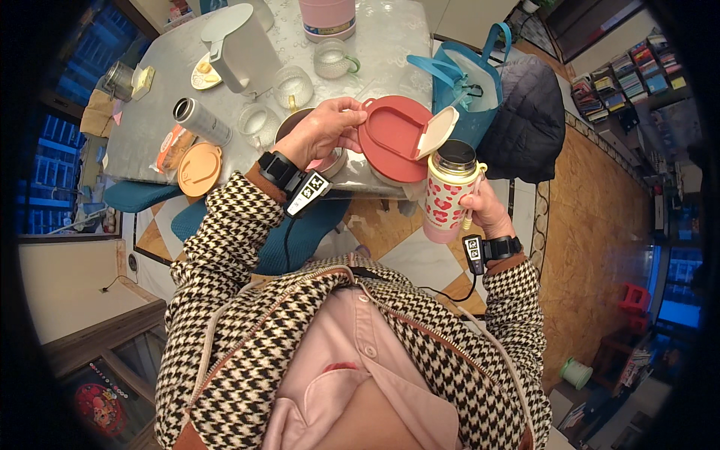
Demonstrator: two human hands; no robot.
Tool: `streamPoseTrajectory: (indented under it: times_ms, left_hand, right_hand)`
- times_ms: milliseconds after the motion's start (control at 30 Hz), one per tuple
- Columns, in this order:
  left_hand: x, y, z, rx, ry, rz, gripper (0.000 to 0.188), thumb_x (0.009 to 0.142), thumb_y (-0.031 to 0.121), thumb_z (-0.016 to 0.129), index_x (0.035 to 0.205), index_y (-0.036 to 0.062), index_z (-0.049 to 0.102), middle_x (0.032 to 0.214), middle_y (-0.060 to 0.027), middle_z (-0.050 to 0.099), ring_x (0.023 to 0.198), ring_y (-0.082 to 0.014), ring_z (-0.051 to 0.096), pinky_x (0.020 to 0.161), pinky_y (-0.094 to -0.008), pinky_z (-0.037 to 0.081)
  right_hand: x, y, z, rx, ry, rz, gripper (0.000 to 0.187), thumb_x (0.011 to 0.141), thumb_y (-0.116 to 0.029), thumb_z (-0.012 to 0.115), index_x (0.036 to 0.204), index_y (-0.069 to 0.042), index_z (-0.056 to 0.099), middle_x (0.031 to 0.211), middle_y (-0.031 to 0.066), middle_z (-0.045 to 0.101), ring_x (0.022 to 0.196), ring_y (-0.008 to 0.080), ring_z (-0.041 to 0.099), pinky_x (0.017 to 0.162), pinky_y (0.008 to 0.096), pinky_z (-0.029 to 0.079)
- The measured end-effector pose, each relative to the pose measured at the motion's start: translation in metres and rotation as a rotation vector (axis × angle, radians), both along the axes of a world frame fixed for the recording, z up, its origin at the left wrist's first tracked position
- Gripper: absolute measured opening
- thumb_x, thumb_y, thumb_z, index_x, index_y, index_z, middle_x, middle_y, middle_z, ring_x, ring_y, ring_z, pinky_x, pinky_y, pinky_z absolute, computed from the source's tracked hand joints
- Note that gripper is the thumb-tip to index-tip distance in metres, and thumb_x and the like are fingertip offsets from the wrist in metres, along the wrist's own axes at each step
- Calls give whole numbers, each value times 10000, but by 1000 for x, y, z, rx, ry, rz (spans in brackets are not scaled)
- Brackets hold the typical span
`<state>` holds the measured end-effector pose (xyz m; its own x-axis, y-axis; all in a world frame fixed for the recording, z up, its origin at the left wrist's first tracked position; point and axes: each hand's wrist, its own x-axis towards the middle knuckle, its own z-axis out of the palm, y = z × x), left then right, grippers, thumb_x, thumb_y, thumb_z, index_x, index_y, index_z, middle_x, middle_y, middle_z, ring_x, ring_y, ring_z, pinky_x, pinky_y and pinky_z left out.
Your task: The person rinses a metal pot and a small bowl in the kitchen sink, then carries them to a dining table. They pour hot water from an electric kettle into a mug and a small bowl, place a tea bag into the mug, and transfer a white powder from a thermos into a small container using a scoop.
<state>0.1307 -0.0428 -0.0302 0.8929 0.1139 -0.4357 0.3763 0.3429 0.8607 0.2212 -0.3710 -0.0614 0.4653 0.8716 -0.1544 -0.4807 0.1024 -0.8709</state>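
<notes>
My left hand [330,131] pinches the left edge of a round red lid [386,124] that has a raised curved ridge. My right hand [487,206] is wrapped round a cream insulated bottle [448,196] with pink spots and a pink base. The bottle stands slightly tilted beside the lid, its dark mouth uncovered. A cream flap [439,131] overlaps the red lid just above the bottle's mouth; I cannot tell which of the two it belongs to. Partly hidden behind my left hand is a pinkish bowl [292,126] on the table.
The table [161,71] bears a grey-white pitcher [244,56], a white bottle [202,122], an orange lid [200,169], several glass mugs and a pink container [328,19]. A blue bag [469,82] and a dark padded jacket [529,116] are at the right. Teal chairs [289,236] stand along the near edge.
</notes>
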Motion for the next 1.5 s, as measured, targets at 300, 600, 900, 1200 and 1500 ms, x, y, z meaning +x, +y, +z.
streamPoseTrajectory:
  times_ms: [300, 600, 900, 1200, 1500]
  left_hand:
    - [-13, 2, 27, 395, -41, 63, 148, 985, 125, 596, 1034, -2, 539, 826, -92, 645, 597, -171, 667, 525, -298, 582]
    - [-35, -8, 8, 182, -122, 181, 140, 990, 116, 595, 1032, 5, 522, 863, -78, 617, 578, -173, 657, 508, -289, 577]
    - [-38, -51, -37, 48, -114, 268, 172, 971, 81, 620, 1052, -20, 506, 859, -92, 621, 614, -185, 671, 544, -281, 609]
    - [-44, -77, -55, -74, -109, 314, 170, 986, 58, 581, 1090, -55, 508, 901, -122, 644, 672, -194, 682, 602, -285, 627]
    - [-40, -81, -53, -106, -90, 344, 167, 975, 46, 586, 1084, -48, 500, 884, -105, 618, 659, -186, 666, 599, -287, 625]
  right_hand:
    - [-8, -26, 8, -157, -185, -106, 810, 712, -346, 835, 1363, -1, 498, 1230, 129, 643, 1101, 210, 653, 971, 379, 534]
    - [-20, 3, 82, -389, -609, -35, 635, 714, -257, 836, 1231, 6, 577, 1073, 59, 662, 960, 130, 632, 875, 301, 511]
    - [-5, 32, 105, -722, -1044, 106, 574, 656, -285, 825, 1073, 36, 595, 896, 155, 667, 821, 246, 659, 759, 350, 516]
    - [-10, 53, 108, -858, -1278, 151, 509, 654, -270, 808, 993, 29, 574, 853, 229, 677, 841, 387, 685, 729, 427, 527]
    - [-14, 70, 116, -1042, -1379, 205, 467, 656, -280, 777, 947, 15, 562, 849, 237, 679, 849, 419, 673, 731, 469, 528]
